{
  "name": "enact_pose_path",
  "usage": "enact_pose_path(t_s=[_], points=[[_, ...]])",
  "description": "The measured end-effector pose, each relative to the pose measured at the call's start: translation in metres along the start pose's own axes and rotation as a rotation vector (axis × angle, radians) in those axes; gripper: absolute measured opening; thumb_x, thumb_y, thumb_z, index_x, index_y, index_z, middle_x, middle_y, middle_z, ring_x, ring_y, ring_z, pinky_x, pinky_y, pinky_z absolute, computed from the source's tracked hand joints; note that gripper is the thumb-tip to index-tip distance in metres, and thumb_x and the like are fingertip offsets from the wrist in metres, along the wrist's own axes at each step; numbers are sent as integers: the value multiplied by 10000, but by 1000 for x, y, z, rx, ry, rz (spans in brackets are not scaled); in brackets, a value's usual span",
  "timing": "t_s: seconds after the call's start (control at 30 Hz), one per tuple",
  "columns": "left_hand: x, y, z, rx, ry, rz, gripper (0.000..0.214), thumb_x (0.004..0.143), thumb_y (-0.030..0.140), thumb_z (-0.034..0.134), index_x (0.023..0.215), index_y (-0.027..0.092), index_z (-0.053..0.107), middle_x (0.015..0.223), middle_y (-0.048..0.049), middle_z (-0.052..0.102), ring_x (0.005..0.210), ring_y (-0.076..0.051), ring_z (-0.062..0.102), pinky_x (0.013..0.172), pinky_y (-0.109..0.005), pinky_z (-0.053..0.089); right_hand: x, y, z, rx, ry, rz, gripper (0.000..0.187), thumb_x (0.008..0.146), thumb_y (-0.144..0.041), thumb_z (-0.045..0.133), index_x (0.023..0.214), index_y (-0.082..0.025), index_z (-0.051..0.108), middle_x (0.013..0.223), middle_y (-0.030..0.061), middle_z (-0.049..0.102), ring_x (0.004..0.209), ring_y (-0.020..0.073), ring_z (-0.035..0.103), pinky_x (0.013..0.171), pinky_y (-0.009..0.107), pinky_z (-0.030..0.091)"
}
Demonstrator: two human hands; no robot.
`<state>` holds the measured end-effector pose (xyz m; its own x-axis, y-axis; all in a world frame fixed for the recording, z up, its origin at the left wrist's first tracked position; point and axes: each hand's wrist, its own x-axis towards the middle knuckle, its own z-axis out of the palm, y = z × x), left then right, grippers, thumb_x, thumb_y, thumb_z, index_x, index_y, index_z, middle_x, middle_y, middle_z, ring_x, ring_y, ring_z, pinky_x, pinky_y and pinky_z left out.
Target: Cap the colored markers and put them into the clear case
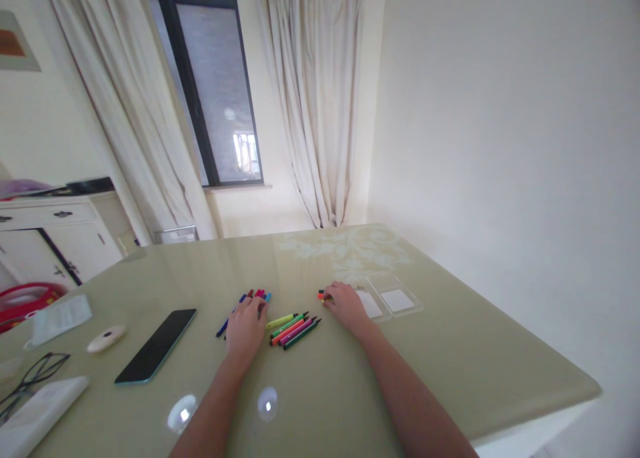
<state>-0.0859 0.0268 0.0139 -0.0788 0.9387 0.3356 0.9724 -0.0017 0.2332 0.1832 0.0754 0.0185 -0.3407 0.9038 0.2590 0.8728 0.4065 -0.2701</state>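
Note:
My left hand rests on a loose bunch of marker pens, blue, brown, pink and light blue. Its fingers curl down over them, and part of the bunch is hidden beneath. To its right, several marker pens in yellow-green, green, orange, magenta and dark green lie side by side on the table. Further right, my right hand has its fingers closed around a few marker pens, whose orange and dark ends stick out on the left. Beside that hand lies an opened clear plastic case with white inserts.
The table has a glossy greenish cover. To the left lie a black phone, a white oval object, a pale packet, eyeglasses and a white box. A wall stands along the right side.

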Motion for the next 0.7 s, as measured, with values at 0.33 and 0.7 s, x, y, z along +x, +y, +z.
enact_pose_path(t_s=[0.33, 0.7], points=[[-2, -8, 6, 97, -18, -145, 145, 970, 317, 571, 989, 201, 657, 1054, -104, 722, 1005, -282, 672, 862, -378, 498, -2, -8, 1, -47, 19, 40, 208, 988, -203, 555, 1000, -203, 763, 1045, 88, 714, 990, 228, 645, 863, 310, 426], [-1, 13, -1, -33, 64, 135, 235, 1044, 311, 436, 1089, 216, 647, 1142, -88, 706, 1112, -255, 634, 952, -368, 469, -6, -36, 3, 183, 213, -181, 322, 1023, -323, 583, 1332, -246, 633, 1202, 65, 686, 1083, 205, 646, 930, 280, 474]])
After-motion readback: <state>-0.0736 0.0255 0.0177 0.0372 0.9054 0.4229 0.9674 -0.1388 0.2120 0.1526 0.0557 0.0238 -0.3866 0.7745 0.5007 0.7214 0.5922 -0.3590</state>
